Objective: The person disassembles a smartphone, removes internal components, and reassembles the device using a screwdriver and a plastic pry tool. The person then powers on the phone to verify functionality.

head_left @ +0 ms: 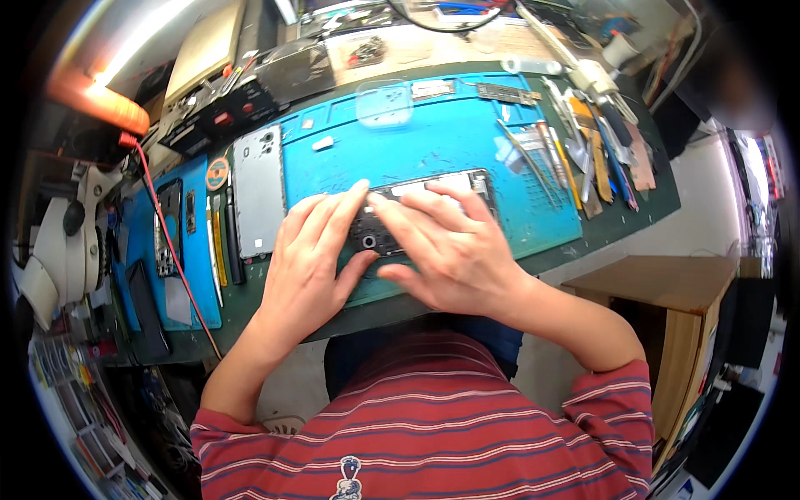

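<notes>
An opened dark phone [368,227] lies on the blue mat [433,152], its long side nearly level; take it as the clock's centre. The left hand [310,252] is at its 9 o'clock end, fingers close together and thumb spread wide from them. The right hand [454,252] reaches in from 4 o'clock, fingers slightly parted over the phone, thumb well apart; whether either hand grips anything, I cannot tell. A clear plastic box [384,105] sits at 11 o'clock, a grey panel [261,196] at 9, and tweezers [528,160] at 2.
</notes>
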Motion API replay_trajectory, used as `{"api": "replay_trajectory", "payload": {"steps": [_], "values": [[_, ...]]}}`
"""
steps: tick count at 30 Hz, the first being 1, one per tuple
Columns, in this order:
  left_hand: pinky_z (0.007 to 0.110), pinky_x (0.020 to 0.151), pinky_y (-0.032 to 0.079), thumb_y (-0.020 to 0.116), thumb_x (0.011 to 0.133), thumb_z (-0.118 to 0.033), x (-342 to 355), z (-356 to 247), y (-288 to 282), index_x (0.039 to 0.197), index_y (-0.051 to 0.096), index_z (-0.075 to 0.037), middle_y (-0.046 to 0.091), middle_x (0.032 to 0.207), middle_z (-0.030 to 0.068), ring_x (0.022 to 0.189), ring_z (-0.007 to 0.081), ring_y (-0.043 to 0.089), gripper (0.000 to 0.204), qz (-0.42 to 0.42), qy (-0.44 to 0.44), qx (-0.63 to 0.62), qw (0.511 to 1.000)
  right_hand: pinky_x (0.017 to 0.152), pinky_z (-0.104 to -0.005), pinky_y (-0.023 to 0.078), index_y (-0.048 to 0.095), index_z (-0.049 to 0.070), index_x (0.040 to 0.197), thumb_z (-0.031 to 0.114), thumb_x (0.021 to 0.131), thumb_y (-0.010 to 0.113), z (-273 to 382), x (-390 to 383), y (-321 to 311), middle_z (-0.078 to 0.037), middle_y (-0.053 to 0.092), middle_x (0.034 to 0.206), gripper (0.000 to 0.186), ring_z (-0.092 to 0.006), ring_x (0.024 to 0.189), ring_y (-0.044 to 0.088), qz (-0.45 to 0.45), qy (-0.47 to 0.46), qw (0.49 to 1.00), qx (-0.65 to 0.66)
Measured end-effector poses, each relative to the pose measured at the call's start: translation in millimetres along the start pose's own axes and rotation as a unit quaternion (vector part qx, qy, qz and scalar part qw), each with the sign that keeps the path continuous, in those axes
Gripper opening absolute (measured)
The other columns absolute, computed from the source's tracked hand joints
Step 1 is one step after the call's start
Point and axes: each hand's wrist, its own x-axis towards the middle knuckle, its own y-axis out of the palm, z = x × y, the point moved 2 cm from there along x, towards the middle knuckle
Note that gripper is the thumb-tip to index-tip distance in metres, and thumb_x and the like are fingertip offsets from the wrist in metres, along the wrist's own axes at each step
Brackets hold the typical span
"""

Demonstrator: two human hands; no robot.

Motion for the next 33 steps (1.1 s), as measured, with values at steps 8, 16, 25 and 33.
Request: {"api": "replay_trajectory", "payload": {"steps": [8,16,25,33], "values": [[0.047,0.111,0.043,0.075,0.093,-0.044,-0.7,-3.7,-4.9,0.16,0.044,-0.002,0.07,0.132,0.0153,0.125,0.0362,0.057,0.085,0.003,0.03,0.066,0.997,0.09,-0.0441,0.054,0.072,0.006,0.118,0.013,0.093,0.072,-91.6,-31.4,-42.6,-0.014,0.073,0.105,0.026,-0.0338,0.099,0.068,-0.17,0.174,0.967,-0.081],[0.041,0.087,0.053,0.065,0.104,-0.044,47.7,-15.3,-16.5,0.153,0.054,-0.004,0.079,0.101,0.0119,0.095,0.0272,0.071,0.064,0.06,-0.053,0.112,0.991,0.083,-0.0454,0.057,0.075,0.009,0.102,0.028,0.094,0.07,-164.9,-47.6,-50.1,-0.015,0.075,0.095,0.021,-0.0341,0.091,0.073,0.035,0.329,0.905,-0.268],[0.041,0.106,0.05,0.08,0.093,-0.024,104.8,55.1,-5.9,0.14,0.063,-0.005,0.072,0.125,0.0181,0.121,0.0312,0.066,0.054,-0.085,-0.017,0.094,0.992,0.076,-0.0469,0.058,0.072,0.009,0.099,0.028,0.097,0.066,-171.8,-41.0,-46.7,-0.013,0.075,0.093,0.019,-0.0335,0.086,0.074,0.046,0.254,0.934,-0.248],[0.046,0.119,0.04,0.087,0.084,-0.029,135.8,68.9,17.7,0.157,0.046,-0.005,0.057,0.15,0.0219,0.14,0.0378,0.052,0.088,0.024,0.015,0.073,0.997,0.082,-0.0444,0.057,0.071,0.012,0.115,0.027,0.097,0.07,-132.6,-36.5,-56.0,-0.01,0.072,0.097,0.023,-0.0325,0.096,0.071,0.035,0.237,0.966,-0.095]]}}
